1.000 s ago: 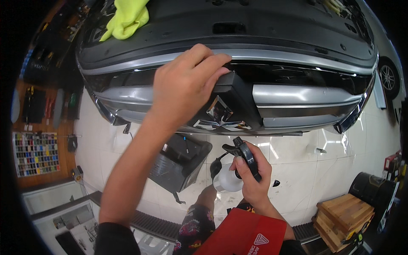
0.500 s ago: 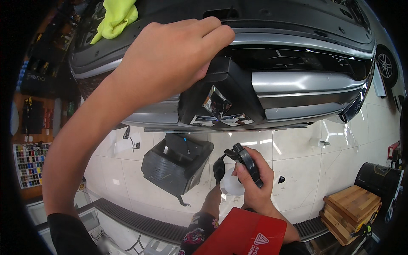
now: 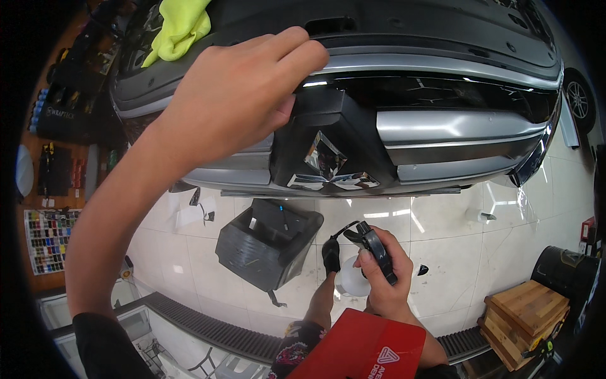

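Note:
My left hand (image 3: 252, 82), its fingers curled and closed, is at the silver trim along the top of a car's front grille (image 3: 461, 126). Whatever those fingers may pinch is hidden. Lower down, my right hand (image 3: 390, 278) grips the black trigger head of a spray bottle (image 3: 353, 275) with a whitish body. The bottle is held over the floor, below the grille. Between the hands, a chrome three-pointed emblem (image 3: 327, 158) sits on the black centre panel. A red flat-sided thing (image 3: 363, 347) overlaps my right forearm.
A yellow-green cloth (image 3: 180, 28) lies on the car's front at upper left. On the tiled floor are a dark plastic bin (image 3: 271, 249) and my foot (image 3: 331, 252). Wooden blocks (image 3: 527, 300) are stacked at right, and a dark drainage grate (image 3: 208, 325) crosses behind.
My left hand has shifted slightly left along the trim. My right hand still grips the spray bottle, and the whole view has moved a little.

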Demonstrator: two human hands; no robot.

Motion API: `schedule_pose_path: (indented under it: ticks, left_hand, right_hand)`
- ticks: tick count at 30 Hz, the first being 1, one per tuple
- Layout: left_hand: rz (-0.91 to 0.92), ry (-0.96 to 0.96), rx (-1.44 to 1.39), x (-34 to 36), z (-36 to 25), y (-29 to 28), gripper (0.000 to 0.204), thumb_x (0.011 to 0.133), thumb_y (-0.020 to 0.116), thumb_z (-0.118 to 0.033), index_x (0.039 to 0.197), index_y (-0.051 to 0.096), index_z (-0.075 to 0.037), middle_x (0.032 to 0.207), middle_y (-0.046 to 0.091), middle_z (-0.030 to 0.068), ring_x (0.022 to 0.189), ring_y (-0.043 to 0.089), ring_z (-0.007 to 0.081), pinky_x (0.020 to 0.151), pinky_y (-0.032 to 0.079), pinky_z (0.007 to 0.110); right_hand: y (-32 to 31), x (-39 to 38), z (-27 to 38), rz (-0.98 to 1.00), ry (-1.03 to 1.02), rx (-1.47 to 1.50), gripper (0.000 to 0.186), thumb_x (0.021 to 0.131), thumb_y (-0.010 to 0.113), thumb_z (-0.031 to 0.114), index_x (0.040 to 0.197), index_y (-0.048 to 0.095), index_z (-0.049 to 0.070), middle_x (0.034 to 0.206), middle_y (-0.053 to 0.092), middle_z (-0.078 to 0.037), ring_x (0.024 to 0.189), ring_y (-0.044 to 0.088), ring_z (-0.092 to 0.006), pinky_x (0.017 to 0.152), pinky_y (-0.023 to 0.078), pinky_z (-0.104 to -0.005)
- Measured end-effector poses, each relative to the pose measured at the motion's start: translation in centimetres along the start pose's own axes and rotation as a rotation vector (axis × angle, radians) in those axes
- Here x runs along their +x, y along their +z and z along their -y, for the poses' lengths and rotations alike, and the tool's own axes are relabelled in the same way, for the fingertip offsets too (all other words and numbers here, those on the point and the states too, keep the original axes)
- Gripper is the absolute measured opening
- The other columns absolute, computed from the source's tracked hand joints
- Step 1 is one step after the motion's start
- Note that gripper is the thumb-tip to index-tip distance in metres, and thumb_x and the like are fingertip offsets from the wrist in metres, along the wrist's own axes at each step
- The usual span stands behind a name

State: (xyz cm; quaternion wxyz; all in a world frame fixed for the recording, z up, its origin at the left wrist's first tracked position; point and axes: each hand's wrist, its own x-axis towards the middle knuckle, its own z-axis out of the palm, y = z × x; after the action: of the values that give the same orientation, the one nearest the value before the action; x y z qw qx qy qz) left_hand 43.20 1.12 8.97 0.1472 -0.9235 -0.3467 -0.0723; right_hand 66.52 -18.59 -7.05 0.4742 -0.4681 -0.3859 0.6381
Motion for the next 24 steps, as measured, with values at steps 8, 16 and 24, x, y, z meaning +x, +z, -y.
schedule_pose_path:
  ticks: [8,16,24]
  left_hand:
    - [0.035,-0.030,-0.022,0.1,-0.1,0.5,0.042,0.078,0.076,-0.003,0.114,0.057,-0.011,0.105,0.060,0.0070,0.085,0.067,0.0308,0.069,0.054,0.038]
    - [0.063,-0.137,-0.078,-1.9,-0.3,0.3,0.044,0.076,0.075,-0.001,0.115,0.057,-0.011,0.105,0.059,0.0074,0.084,0.067,0.0297,0.068,0.054,0.037]
    - [0.005,-0.277,-0.192,-1.7,-0.9,0.9,0.045,0.076,0.077,0.001,0.114,0.057,-0.010,0.100,0.056,0.0081,0.078,0.062,0.0247,0.068,0.053,0.034]
  right_hand:
    - [-0.3,0.1,0.5,-0.023,0.023,0.001,0.035,0.096,0.065,0.005,0.130,0.059,-0.004,0.104,0.062,-0.008,0.090,0.058,-0.0127,0.081,0.045,-0.0254]
    - [-1.0,0.2,0.1,-0.019,0.032,-0.025,0.035,0.097,0.064,0.006,0.130,0.059,-0.004,0.104,0.062,-0.008,0.092,0.058,-0.0137,0.083,0.046,-0.0265]
    - [-1.0,0.3,-0.6,-0.031,-0.008,-0.066,0.040,0.096,0.066,0.009,0.132,0.058,-0.006,0.098,0.066,-0.006,0.082,0.062,-0.0110,0.074,0.047,-0.0247]
